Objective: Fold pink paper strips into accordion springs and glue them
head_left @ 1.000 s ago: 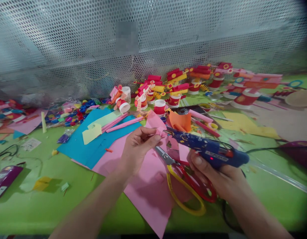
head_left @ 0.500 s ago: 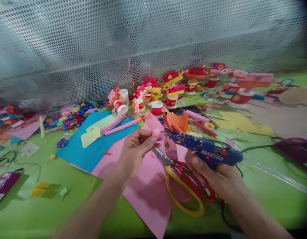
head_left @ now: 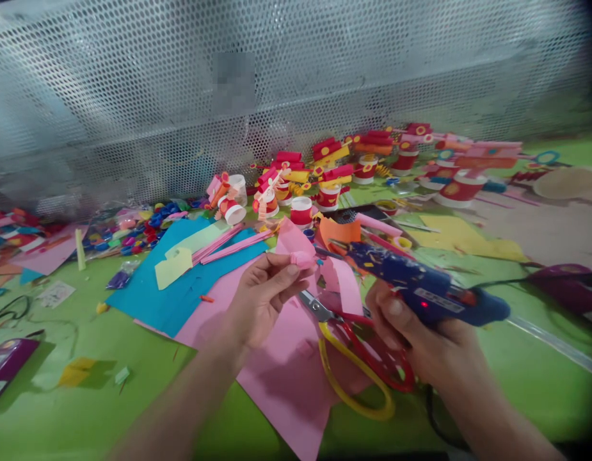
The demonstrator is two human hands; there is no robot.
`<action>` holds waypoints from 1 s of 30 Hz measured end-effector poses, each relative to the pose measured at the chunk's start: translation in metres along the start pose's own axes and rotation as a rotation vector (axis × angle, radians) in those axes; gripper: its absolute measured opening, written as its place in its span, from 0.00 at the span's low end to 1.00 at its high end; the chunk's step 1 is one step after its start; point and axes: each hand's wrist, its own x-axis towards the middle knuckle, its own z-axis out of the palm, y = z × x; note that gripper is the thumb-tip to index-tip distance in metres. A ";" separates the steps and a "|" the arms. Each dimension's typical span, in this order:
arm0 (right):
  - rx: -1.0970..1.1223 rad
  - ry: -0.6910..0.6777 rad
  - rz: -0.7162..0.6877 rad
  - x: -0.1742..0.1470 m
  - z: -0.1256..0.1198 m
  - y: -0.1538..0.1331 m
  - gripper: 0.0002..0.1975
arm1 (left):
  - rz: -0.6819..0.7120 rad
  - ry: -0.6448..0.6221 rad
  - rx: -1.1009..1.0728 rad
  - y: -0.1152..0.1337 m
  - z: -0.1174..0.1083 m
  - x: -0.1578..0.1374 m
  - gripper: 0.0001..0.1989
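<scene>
Lying nearest, open scissors [head_left: 324, 312] on a pink sheet [head_left: 286, 384]; just above, gripping a blue glue gun [head_left: 411, 278] in the right hand [head_left: 411, 326], closed round its handle, with nozzle near the left hand [head_left: 264, 288] but apart from it; pinching a small pink piece [head_left: 303, 258] between left thumb and fingers, held up over the paper; unable to tell any glue on it; judging this part to be midway, apparently shaped but not visibly fixed to anything; farther off, finding loose pink strips [head_left: 217, 245] on a blue sheet [head_left: 154, 291], seemingly unused so far; beyond, seeing several cup models [head_left: 328, 192] topped with coloured rolls, probably finished or nearly so; among them, noticing a red-and-white cup [head_left: 301, 212], likely incomplete, with no roll showing on top; lastly, a perforated metal panel [head_left: 156, 96] behind
</scene>
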 end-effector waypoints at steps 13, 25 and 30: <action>-0.179 0.017 0.170 0.010 0.006 -0.023 0.22 | -0.241 -0.115 -0.100 -0.024 0.011 -0.012 0.07; -0.120 0.006 0.115 0.009 0.009 -0.024 0.22 | -0.253 -0.101 -0.068 -0.027 0.015 -0.013 0.11; -0.131 -0.018 0.089 0.012 0.006 -0.015 0.21 | -0.266 -0.100 -0.057 -0.027 0.017 -0.015 0.11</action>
